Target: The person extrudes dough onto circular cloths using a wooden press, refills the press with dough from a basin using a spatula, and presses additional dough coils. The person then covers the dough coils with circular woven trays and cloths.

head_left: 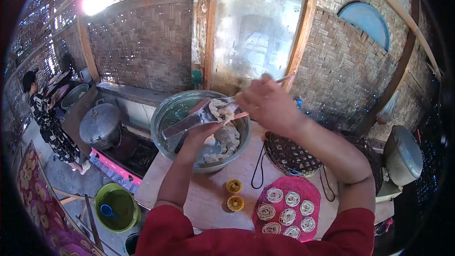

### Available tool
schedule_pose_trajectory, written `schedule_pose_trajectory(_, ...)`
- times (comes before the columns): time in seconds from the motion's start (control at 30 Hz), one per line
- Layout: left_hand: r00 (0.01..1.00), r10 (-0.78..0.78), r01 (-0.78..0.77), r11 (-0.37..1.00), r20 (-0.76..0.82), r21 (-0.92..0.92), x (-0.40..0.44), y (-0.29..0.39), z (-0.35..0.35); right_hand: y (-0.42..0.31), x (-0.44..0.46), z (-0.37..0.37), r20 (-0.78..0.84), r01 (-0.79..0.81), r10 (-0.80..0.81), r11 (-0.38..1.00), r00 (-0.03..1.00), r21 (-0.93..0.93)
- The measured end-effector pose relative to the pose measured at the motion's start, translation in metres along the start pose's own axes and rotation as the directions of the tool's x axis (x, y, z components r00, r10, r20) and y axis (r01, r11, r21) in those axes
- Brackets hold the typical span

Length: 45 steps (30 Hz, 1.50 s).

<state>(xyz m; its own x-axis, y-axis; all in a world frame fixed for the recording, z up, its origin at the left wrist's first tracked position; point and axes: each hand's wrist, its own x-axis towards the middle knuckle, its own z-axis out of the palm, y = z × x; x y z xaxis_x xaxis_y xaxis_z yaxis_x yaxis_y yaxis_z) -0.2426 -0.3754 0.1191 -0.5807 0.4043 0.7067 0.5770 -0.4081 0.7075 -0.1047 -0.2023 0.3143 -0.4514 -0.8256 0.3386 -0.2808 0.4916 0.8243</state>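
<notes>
Left to right, we have a lidded pot (100,124) on the stove, then our left grip (204,130) clamped on a clear sleeve (182,125) holding dough (220,109), over the basin (161,116) on the bench (201,199). Our right grip (265,99) is closed around a stick (241,114) at the dough. Nearer us sit two yellow cups (234,186), then coiled rings (287,216) on a pink mat (303,187).

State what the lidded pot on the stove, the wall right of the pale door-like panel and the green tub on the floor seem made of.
Lidded pot: probably aluminium, dull grey with a soft metallic sheen.
Wall: likely split bamboo, matte, in visibly interlaced strips.
Green tub: apparently plastic, smooth and evenly coloured.
</notes>
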Motion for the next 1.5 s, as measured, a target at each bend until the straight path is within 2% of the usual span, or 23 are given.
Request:
schedule_pose_trajectory(0.07,0.991,-0.073,0.055,0.988,-0.116,-0.148,0.002,-0.018,0.003,-0.015,-0.002,0.008,0.061,-0.023,0.027,0.998,0.998,-0.06)
schedule_pose_trajectory(0.13,0.959,-0.217,0.129,0.909,-0.185,-0.397,0.008,-0.004,0.009,-0.02,-0.006,0.012,-0.027,0.008,-0.01,0.997,1.0,-0.073)
schedule_pose_trajectory(0.17,0.974,-0.13,0.099,0.981,-0.185,-0.169,0.006,0.006,0.01,-0.021,-0.012,0.015,-0.032,0.006,-0.009,0.997,0.999,-0.071)
schedule_pose_trajectory(0.27,0.984,-0.064,0.088,0.986,-0.165,0.141,0.015,0.011,-0.005,-0.005,-0.033,0.014,-0.029,-0.144,0.144,0.99,0.989,-0.001)
schedule_pose_trajectory(0.33,0.981,-0.123,0.16,0.95,-0.152,0.269,0.021,-0.002,-0.025,0.009,-0.039,-0.006,0.096,-0.482,0.474,0.837,0.875,0.258)
schedule_pose_trajectory(0.37,0.977,-0.157,0.198,0.923,-0.147,0.33,0.024,-0.009,-0.033,0.003,-0.045,0.006,0.133,-0.578,0.563,0.787,0.816,0.214)
schedule_pose_trajectory(0.43,0.946,-0.262,0.303,0.501,-0.192,0.81,0.032,0.036,-0.012,-0.016,-0.054,0.044,0.225,-0.628,0.59,0.678,0.775,0.383)
schedule_pose_trajectory(0.47,0.945,-0.264,0.303,0.497,-0.191,0.813,0.033,0.035,-0.011,-0.025,-0.057,0.062,0.315,-0.658,0.595,0.54,0.739,0.525)
schedule_pose_trajectory(0.5,0.958,-0.238,0.268,0.55,-0.159,0.791,0.034,0.03,-0.011,-0.035,-0.06,0.074,0.379,-0.667,0.596,0.386,0.708,0.638)
schedule_pose_trajectory(0.57,0.97,-0.205,0.231,0.6,-0.131,0.766,0.038,0.002,-0.02,-0.052,-0.056,0.072,0.349,-0.629,0.602,0.347,0.718,0.696)
schedule_pose_trajectory(0.63,0.979,-0.086,0.172,0.836,-0.185,0.521,0.039,-0.073,-0.05,-0.062,-0.056,0.082,0.329,-0.599,0.602,0.324,0.727,0.732)
schedule_pose_trajectory(0.73,0.968,-0.148,0.208,0.925,-0.201,0.319,0.04,-0.081,-0.058,-0.069,-0.058,0.088,0.355,-0.582,0.577,0.268,0.735,0.768)
schedule_pose_trajectory(0.77,0.968,-0.136,0.225,0.843,-0.211,0.489,0.037,-0.084,-0.061,-0.071,-0.059,0.089,0.359,-0.581,0.574,0.264,0.736,0.77)
schedule_pose_trajectory(0.83,0.972,-0.176,0.147,0.973,-0.153,-0.18,0.038,-0.083,-0.07,-0.072,-0.061,0.091,0.379,-0.56,0.539,0.217,0.752,0.8)
schedule_pose_trajectory(0.87,0.973,-0.195,0.112,0.867,-0.124,-0.486,0.039,-0.082,-0.075,-0.07,-0.065,0.09,0.379,-0.557,0.538,0.214,0.753,0.802)
schedule_pose_trajectory(0.9,0.942,-0.173,0.223,0.962,-0.288,0.154,0.037,-0.047,-0.068,-0.065,-0.071,0.087,0.378,-0.539,0.51,0.212,0.773,0.815)
schedule_pose_trajectory(0.97,0.901,-0.022,0.335,0.67,-0.433,0.662,0.041,-0.009,-0.067,-0.062,-0.075,0.09,0.376,-0.521,0.482,0.21,0.792,0.828)
schedule_pose_trajectory(1.03,0.901,-0.044,0.345,0.676,-0.432,0.651,0.045,0.012,-0.063,-0.069,-0.08,0.103,0.385,-0.59,0.474,0.431,0.792,0.683)
schedule_pose_trajectory(1.17,0.896,-0.143,0.365,0.778,-0.421,0.511,0.044,0.051,-0.045,-0.104,-0.069,0.123,0.339,-0.55,0.433,0.643,0.835,0.533)
schedule_pose_trajectory(1.3,0.875,-0.235,0.43,0.779,-0.422,0.457,0.032,0.055,-0.062,-0.103,-0.063,0.134,0.436,-0.569,0.388,0.691,0.812,0.446)
schedule_pose_trajectory(1.4,0.882,-0.212,0.394,0.821,-0.42,0.413,0.026,0.08,-0.06,-0.125,-0.064,0.164,0.668,-0.601,0.249,0.711,0.701,0.366)
schedule_pose_trajectory(1.47,0.891,-0.195,0.348,0.873,-0.41,0.341,0.024,0.088,-0.065,-0.134,-0.055,0.165,0.657,-0.375,0.039,0.846,0.753,0.379)
schedule_pose_trajectory(1.5,0.903,-0.133,0.245,0.941,-0.41,0.233,0.024,0.101,-0.067,-0.127,-0.055,0.16,0.658,-0.378,0.044,0.846,0.752,0.376)
